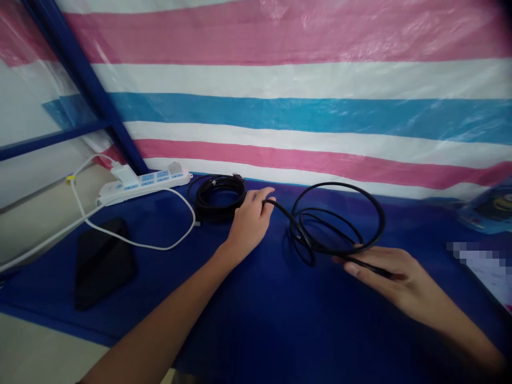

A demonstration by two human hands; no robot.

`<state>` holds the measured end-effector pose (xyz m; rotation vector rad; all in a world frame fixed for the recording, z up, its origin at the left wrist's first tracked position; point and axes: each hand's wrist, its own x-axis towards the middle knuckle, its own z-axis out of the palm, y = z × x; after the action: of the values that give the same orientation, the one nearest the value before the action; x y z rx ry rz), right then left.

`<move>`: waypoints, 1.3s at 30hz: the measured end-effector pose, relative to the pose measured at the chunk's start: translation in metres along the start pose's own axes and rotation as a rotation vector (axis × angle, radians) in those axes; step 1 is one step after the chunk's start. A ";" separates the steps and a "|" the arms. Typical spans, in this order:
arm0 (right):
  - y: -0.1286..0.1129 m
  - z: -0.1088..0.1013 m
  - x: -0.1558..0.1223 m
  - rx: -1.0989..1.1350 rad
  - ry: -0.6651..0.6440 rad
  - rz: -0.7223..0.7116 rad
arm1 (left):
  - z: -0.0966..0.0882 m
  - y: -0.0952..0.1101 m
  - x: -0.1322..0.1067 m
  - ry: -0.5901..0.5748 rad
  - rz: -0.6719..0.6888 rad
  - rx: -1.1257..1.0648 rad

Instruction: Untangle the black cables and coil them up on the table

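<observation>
A loosely looped black cable spans the space between my two hands above the blue table. My left hand grips one stretch of it between thumb and fingers, close to the table's middle. On the right, my right hand is closed around another part, with loops rising over its fingertips. Just left of my left hand lies a coiled black cable with a connector at its top. Whether the two cables join is hidden behind my left hand.
A white power strip with a plugged-in charger stands at the back left. A white cord curves over a dark flat device. A plastic package and a pixelated sheet lie right. Striped sheeting hangs behind.
</observation>
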<state>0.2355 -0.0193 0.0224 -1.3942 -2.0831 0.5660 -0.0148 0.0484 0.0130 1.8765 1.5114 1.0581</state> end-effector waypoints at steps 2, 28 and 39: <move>0.001 -0.006 -0.001 0.004 -0.007 -0.036 | 0.001 0.001 -0.001 0.008 -0.004 -0.034; -0.003 -0.006 0.010 0.286 0.553 0.407 | 0.000 0.008 0.003 -0.203 -0.386 -1.013; 0.007 -0.025 0.014 0.738 0.709 0.365 | -0.010 0.017 -0.003 -0.387 -0.331 -1.076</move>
<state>0.2530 -0.0023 0.0402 -1.2560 -0.9222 0.7433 -0.0133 0.0405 0.0308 0.9453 0.7179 0.9697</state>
